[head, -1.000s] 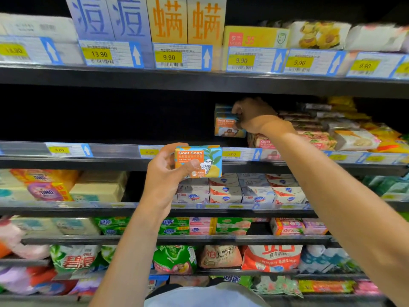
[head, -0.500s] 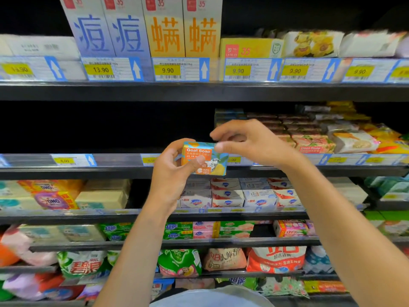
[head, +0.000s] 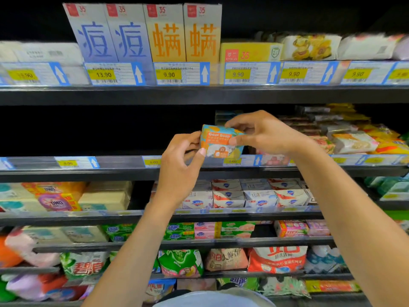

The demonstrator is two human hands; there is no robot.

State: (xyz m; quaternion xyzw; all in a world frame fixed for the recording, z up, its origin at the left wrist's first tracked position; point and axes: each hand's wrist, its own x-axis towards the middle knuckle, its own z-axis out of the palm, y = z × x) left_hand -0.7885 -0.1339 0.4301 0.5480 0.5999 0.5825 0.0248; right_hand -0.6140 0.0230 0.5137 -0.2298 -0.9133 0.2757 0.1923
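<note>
A small orange and blue box marked Goat Soap [head: 218,140] is held up in front of the second shelf [head: 110,171]. My left hand [head: 180,165] pinches its left end with thumb and fingers. My right hand [head: 263,132] grips its top and right end, thumb across the front. The box is tilted a little, and its right side is hidden behind my right fingers. Behind it, more soap boxes [head: 225,117] stand at the back of that shelf.
The top shelf carries tall blue and orange cartons [head: 143,33] above price tags [head: 169,74]. Wrapped soaps [head: 352,142] fill the second shelf's right side; its left side is dark. Lower shelves hold white soap boxes [head: 245,196] and detergent bags [head: 276,260].
My right hand came back from the stack deep on the shelf and took hold of the soap box. Both hands lifted the box slightly and to the right.
</note>
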